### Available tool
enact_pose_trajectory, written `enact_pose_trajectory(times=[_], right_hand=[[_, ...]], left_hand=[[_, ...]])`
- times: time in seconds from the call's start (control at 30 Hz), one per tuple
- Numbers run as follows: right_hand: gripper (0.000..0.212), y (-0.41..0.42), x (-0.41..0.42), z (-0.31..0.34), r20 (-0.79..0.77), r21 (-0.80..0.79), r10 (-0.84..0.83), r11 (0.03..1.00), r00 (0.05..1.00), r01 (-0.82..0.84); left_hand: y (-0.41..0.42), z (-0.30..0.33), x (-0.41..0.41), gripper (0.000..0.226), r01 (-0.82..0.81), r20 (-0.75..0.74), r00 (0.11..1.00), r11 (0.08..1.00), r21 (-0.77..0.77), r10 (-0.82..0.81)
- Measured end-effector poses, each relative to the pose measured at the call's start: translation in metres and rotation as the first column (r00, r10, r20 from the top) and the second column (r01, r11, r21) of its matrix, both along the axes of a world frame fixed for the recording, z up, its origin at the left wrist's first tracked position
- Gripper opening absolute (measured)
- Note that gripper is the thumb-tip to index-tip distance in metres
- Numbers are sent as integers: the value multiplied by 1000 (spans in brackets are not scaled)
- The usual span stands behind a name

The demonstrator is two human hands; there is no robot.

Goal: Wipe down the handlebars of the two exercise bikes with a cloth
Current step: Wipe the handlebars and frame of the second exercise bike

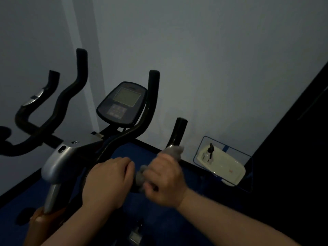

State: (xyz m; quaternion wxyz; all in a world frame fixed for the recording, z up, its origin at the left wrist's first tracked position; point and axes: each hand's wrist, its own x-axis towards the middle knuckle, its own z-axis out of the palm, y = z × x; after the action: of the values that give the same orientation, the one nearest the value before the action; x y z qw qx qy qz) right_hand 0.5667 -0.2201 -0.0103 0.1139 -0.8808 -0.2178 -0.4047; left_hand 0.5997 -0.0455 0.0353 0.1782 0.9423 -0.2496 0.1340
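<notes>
One exercise bike fills the dim head view, with black handlebars curving upward and a console between them. My right hand is closed around a grey cloth, which is wrapped over the lower part of the right-hand bar. My left hand rests closed on the bar's near section just left of the cloth. The left handlebars rise untouched at the left, with a metal sensor patch on the outer grip. No second bike can be made out.
A silver stem housing sits under the bars. A pale wall stands close behind the bike. On the blue floor at the right lies a white tray beside a dark panel.
</notes>
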Motion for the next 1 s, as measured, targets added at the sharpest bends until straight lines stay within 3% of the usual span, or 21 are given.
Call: enact_pose_trajectory(times=[0.13, 0.23, 0.3, 0.37, 0.4, 0.47, 0.5, 0.57, 0.6, 0.67, 0.8, 0.87, 0.93, 1.0], right_hand=[[30, -37, 19, 39, -94, -426, 167, 884, 981, -191], [27, -78, 48, 88, -11, -615, 141, 779, 990, -118], [28, -94, 62, 104, 70, -650, 72, 760, 995, -9], [28, -96, 67, 104, 84, -520, -29, 851, 996, 69], [27, -91, 66, 99, 89, -379, -94, 917, 992, 121], [26, -73, 60, 82, 39, 65, -264, 963, 964, 261], [25, -61, 59, 75, -32, 324, -334, 888, 942, 326], [30, -35, 61, 70, -210, 684, -425, 580, 881, 443], [32, -24, 63, 71, -274, 761, -446, 441, 852, 476], [34, -14, 67, 74, -311, 809, -465, 328, 829, 488], [48, -39, 70, 89, -369, 775, -273, 437, 889, 456], [42, -42, 70, 87, -340, 832, -180, 401, 923, 385], [31, -37, 67, 83, -295, 926, -186, 186, 937, 328], [34, -30, 64, 78, -245, 969, -213, -45, 946, 242]], left_hand=[[3, -1, 2, 29, 7, 3, 1000, 1000, 18, -7], [3, -1, 0, 29, -15, -16, 1000, 1000, 6, 15], [3, -1, -1, 29, -27, -32, 999, 1000, 0, 27], [2, -1, 1, 30, -44, -42, 998, 999, -6, 44], [2, -1, 1, 30, -51, -40, 998, 999, -8, 50], [1, -1, 1, 31, -62, -37, 997, 998, -6, 62], [0, 0, 0, 31, -70, -34, 997, 998, -3, 69], [-1, 0, 0, 32, -81, -30, 996, 997, 1, 81], [-1, 0, 1, 33, -87, -32, 996, 996, -2, 87], [-1, 0, 1, 33, -91, -35, 995, 996, -9, 90], [-2, -1, 0, 32, -87, -57, 995, 995, -44, 85], [-1, -1, 1, 34, -87, -61, 995, 995, -49, 84], [-1, -1, 0, 34, -93, -48, 995, 995, -44, 91], [-2, -1, 0, 34, -103, -28, 994, 994, -30, 102]])
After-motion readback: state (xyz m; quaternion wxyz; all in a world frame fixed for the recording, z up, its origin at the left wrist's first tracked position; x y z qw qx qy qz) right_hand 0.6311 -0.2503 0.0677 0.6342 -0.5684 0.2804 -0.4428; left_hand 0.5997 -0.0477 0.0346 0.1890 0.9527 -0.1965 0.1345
